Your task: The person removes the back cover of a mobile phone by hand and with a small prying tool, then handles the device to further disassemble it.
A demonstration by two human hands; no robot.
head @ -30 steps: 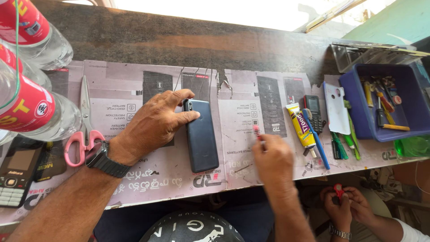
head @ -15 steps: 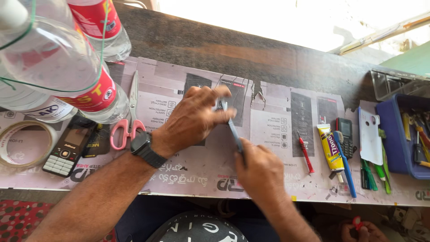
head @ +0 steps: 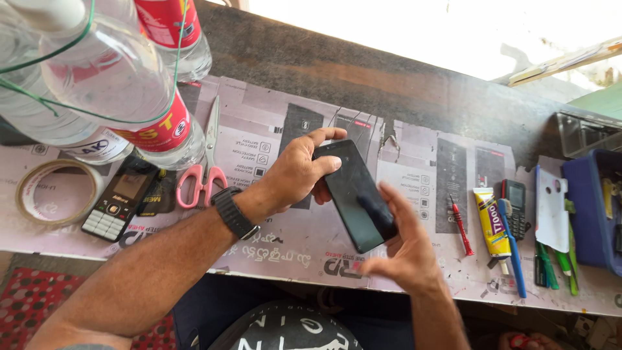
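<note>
Held above the printed cardboard-covered bench (head: 272,249): a slim black glass-fronted smartphone (head: 357,194), glossy, rectangular, screen up and tilted. Gripped at its top end by the left hand (head: 295,172), thumb and fingers curled round the edges; wrist banded by a black watch (head: 233,212). Supported at its lower edge by the right hand (head: 405,249), fingers spread and loose, fingertips touching the glass. Just beside, to the left: pink-handled steel scissors (head: 206,170), a small black keypad phone (head: 120,202), a flat ring of tan tape (head: 55,191), clear plastic bottles with red labels (head: 123,84). To the right: a thin red screwdriver (head: 460,223), a yellow glue tube (head: 489,223), a blue toothbrush (head: 512,249). At the far right, a blue plastic tray (head: 583,214), contents unclear.
</note>
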